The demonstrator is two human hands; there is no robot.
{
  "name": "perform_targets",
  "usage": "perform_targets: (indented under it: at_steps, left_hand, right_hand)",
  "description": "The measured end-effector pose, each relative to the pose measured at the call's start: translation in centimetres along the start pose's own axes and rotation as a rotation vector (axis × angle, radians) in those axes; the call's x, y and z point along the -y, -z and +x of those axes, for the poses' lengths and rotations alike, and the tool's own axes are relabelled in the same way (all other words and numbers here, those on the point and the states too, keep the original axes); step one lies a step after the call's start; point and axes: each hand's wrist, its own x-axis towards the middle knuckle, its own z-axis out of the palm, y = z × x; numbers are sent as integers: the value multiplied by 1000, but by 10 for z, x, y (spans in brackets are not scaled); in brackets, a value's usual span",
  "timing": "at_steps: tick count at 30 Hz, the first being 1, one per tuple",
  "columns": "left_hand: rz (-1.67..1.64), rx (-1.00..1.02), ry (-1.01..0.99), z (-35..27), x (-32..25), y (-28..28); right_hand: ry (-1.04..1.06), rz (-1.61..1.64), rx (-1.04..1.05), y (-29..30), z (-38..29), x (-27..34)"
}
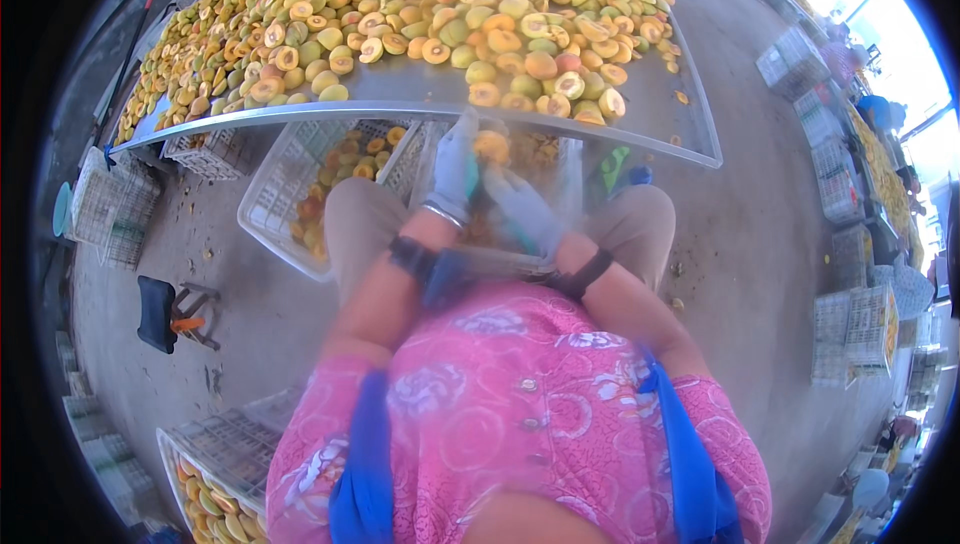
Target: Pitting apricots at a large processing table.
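Observation:
My left hand (454,165), in a pale glove, is under the near edge of the metal-topped table with a yellow-orange stone fruit piece (491,146) at its fingers. From the right, my gloved right hand (521,203) reaches in, its fingertips close to the fruit's lower side. Motion blur hides whether it grips anything. Both hands are above a pale plastic crate (574,169) between my knees, which holds small brownish-yellow pieces (541,148). Beyond the hands, many halved stone fruits (435,50), some with pits showing, are heaped on the metal table (382,83).
A white crate of fruit halves (281,169) stands by my left knee. Another crate (225,439) is behind at lower left. A small stool (169,311) stands on the left floor. Stacked crates (124,203) stand further left. More crates (855,334) and people line the right side.

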Motion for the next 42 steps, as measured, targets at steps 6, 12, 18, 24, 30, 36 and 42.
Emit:
perform_targets:
  at_steps: [6,12,18,24,30,36,42]
  left_hand:
    - [200,100,-81,3,-1,10]
    - [75,135,60,-12,-15,-5]
    - [416,177,-49,-21,-24,-6]
    - [490,224,-74,-23,-29,-10]
    - [558,235,-69,-26,-36,-12]
    - [579,295,-121,-30,-35,-9]
    - [140,202,132,-33,-27,-13]
  right_hand:
    - [-14,-39,24,2,1,-8]
    - [-55,119,111,4,3,-16]
    - [8,-141,114,3,5,-18]
    - [-92,121,199,8,13,-33]
    - [-212,441,371,13,32,-65]
    - [-249,668,689,19,10,-43]
    - [-396,763,732,3,-12,-5]
